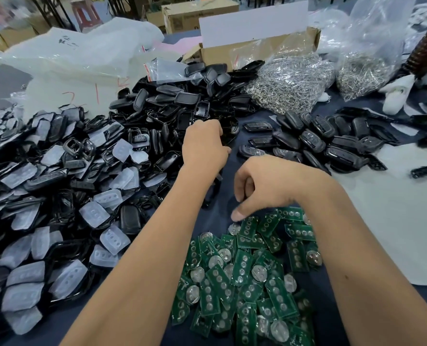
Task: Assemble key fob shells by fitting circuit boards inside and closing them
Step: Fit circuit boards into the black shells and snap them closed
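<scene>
L hand (203, 143) grip curled in black shells (172, 113), hold unclear; R hand (265, 186) loose over boards (245, 275).

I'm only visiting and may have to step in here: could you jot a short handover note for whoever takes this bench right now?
Left hand: curled at the near edge of the black shell pile; whether it holds a shell is hidden.
Right hand: fingers curled, tips just above the green circuit boards; nothing clearly in its grip.
Shell halves with clear button pads lie heaped at left.
Done: closed fobs piled at right.
Left: fit a board into a shell, close it, repeat through the piles.
</scene>
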